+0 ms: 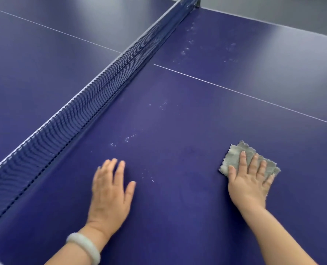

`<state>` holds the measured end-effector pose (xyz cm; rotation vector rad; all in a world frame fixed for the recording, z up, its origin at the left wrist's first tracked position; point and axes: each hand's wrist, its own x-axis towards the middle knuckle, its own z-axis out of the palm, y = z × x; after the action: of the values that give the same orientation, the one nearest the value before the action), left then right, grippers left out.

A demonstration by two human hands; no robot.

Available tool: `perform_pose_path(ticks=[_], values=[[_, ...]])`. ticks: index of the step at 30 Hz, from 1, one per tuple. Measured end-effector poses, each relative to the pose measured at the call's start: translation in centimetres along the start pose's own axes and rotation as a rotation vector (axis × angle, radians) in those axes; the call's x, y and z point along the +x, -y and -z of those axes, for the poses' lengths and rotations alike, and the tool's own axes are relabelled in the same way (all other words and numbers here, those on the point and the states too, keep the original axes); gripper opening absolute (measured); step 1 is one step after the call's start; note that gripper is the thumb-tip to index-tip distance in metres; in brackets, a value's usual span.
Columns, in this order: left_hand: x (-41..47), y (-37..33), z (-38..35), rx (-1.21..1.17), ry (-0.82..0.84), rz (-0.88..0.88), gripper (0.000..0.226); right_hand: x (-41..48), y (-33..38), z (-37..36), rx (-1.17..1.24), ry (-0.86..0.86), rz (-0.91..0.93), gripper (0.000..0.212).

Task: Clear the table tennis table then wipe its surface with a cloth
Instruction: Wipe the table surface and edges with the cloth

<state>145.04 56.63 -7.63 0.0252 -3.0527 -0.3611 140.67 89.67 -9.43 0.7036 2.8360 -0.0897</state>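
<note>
**Cloth flat under right hand, wide blue surface ahead**

The grey cloth (241, 159) lies on the table (178, 207), pressed by the right hand's (248, 180) spread fingers. The left hand (109, 192) rests flat, fingers straight, near the net (101, 88). Pale smudges (189, 44) dot the open surface beyond the white centre line (235, 90).

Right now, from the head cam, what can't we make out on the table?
Head view: the square grey fabric cloth is half covered by the right hand; its underside is unseen.
Head view: the dark blue mesh net runs off the left edge, near end cut off.
Head view: pale specks on the blue table tennis table are too small to identify.
Head view: the left hand has blurred fingertips; the surface beneath is hidden.
</note>
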Motion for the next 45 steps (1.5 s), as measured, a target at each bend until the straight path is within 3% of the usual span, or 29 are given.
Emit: perform_pose_path(ticks=[3, 6, 8, 13, 15, 18, 21, 25, 29, 34, 39, 45], values=[[0.2, 2.4, -0.1, 0.058, 0.072, 0.152, 0.089, -2.6, 6.0, -1.4, -0.034, -0.043, 0.177, 0.066], [0.5, 2.6, -0.7, 0.102, 0.079, 0.195, 0.078, -2.7, 10.5, -1.7, -0.042, -0.030, 0.485, 0.065], [0.5, 2.8, -0.9, 0.122, 0.084, 0.196, 0.074, -0.5, 10.3, -0.8, -0.047, 0.011, 0.587, 0.063], [0.6, 2.9, -1.0, 0.153, 0.092, 0.217, 0.069, 0.5, 4.4, 0.2, 0.043, 0.024, 0.195, 0.064], [0.6, 3.0, -1.0, 0.170, 0.100, 0.222, 0.071, -4.0, 4.8, -0.8, -0.003, -0.023, 0.236, 0.064], [0.6, 3.0, -1.1, 0.183, 0.107, 0.225, 0.070, -9.6, 8.8, -2.2, 0.003, -0.033, 0.454, 0.066], [0.7, 3.0, -1.0, 0.197, 0.125, 0.232, 0.069, -8.0, 13.0, -2.0, -0.080, -0.058, 0.615, 0.063], [0.7, 3.0, -1.0, 0.201, 0.131, 0.238, 0.067, -2.6, 12.0, -0.9, -0.071, -0.001, 0.436, 0.064], [0.7, 3.1, -1.0, 0.191, 0.138, 0.239, 0.068, -7.2, 8.6, -1.9, 0.013, -0.039, 0.322, 0.061], [0.6, 3.2, -1.0, 0.181, 0.148, 0.218, 0.069, -14.7, 12.0, -3.3, 0.023, 0.012, 0.525, 0.068], [0.4, 3.5, -1.0, 0.140, 0.178, 0.215, 0.071, -10.4, 17.0, -2.5, -0.132, -0.018, 0.695, 0.064], [-0.9, 5.8, 0.3, -0.339, 0.008, 0.176, 0.045, -7.7, 15.8, -2.0, -0.071, 0.038, 0.505, 0.069]])
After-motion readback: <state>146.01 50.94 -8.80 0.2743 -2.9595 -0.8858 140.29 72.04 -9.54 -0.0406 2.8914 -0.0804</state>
